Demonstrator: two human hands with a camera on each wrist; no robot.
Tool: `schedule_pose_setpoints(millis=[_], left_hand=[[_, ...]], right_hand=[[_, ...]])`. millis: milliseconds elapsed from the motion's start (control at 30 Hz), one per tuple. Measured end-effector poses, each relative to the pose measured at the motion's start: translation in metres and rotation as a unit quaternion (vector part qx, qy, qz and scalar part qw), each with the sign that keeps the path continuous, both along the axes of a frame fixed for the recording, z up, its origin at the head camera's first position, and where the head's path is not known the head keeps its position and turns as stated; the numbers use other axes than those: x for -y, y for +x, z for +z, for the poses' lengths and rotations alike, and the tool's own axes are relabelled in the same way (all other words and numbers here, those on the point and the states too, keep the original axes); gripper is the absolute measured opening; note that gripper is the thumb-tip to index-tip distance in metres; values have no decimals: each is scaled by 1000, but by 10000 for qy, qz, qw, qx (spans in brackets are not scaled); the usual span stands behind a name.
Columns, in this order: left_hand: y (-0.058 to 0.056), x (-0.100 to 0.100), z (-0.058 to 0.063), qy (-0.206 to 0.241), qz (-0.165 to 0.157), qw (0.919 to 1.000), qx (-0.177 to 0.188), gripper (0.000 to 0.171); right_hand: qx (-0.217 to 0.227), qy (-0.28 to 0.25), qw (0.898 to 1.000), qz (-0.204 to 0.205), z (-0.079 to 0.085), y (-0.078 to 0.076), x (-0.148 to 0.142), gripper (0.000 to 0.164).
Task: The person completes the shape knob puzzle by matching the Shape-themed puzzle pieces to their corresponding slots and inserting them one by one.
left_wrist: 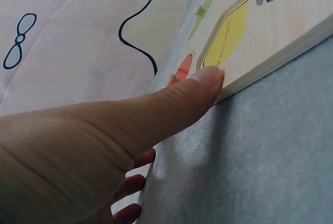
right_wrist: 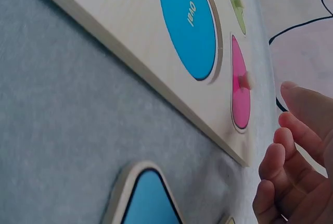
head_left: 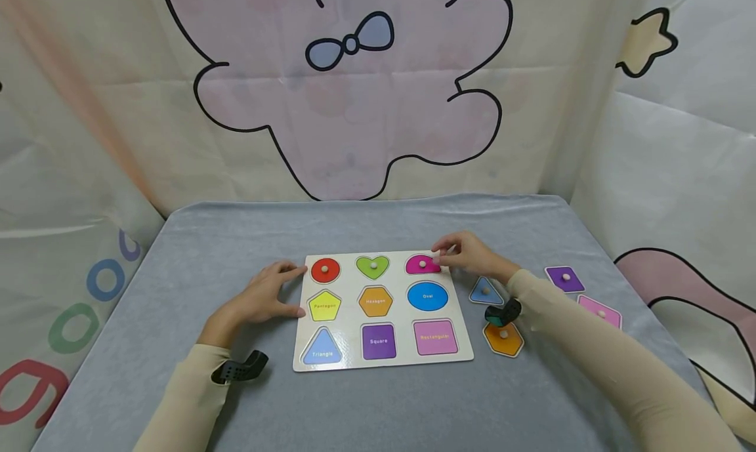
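Note:
A white wooden shape puzzle board [head_left: 348, 308] lies flat on the table. In its top row sit a red circle piece [head_left: 319, 271], a green heart piece [head_left: 365, 268] and a magenta half-circle piece [head_left: 417, 268], each with a small knob. My left hand [head_left: 266, 298] touches the board's left edge, thumb [left_wrist: 208, 77] extended beside the yellow pentagon recess [left_wrist: 231, 34]. At the top right corner, my right hand [head_left: 469, 252] is close beside the half-circle, its fingers loosely bent. In the right wrist view those fingers [right_wrist: 273, 161] hold nothing and stand apart from the knob [right_wrist: 245, 81].
Several loose knobbed pieces lie right of the board: a blue triangle [head_left: 485, 292], an orange hexagon [head_left: 506, 342], a purple square [head_left: 565, 279] and a pink rectangle [head_left: 601, 311]. My right forearm passes over this area. Printed cloth [head_left: 354, 111] hangs behind the grey table cover [head_left: 236, 229].

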State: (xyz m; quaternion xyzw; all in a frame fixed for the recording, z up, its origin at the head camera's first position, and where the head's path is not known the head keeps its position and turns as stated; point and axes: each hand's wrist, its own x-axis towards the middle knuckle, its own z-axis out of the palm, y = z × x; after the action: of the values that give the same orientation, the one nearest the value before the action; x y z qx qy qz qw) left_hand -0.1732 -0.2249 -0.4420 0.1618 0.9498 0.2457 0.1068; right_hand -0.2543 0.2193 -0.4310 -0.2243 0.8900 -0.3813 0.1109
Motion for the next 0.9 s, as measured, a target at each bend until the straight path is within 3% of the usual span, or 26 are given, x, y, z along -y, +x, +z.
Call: schedule_pose_setpoints(millis=[367, 600, 900], left_hand=[[1, 0, 1, 32, -19, 10000, 21, 92], [1, -1, 2, 11, 11, 10000, 41, 92], [0, 0, 2, -4, 13, 10000, 40, 92]], right_hand=[[-166, -80, 9991, -381, 11, -2, -23, 28], [43, -89, 9980, -621, 17, -1, -40, 33], [134, 217, 9971, -710, 10, -4, -59, 32]])
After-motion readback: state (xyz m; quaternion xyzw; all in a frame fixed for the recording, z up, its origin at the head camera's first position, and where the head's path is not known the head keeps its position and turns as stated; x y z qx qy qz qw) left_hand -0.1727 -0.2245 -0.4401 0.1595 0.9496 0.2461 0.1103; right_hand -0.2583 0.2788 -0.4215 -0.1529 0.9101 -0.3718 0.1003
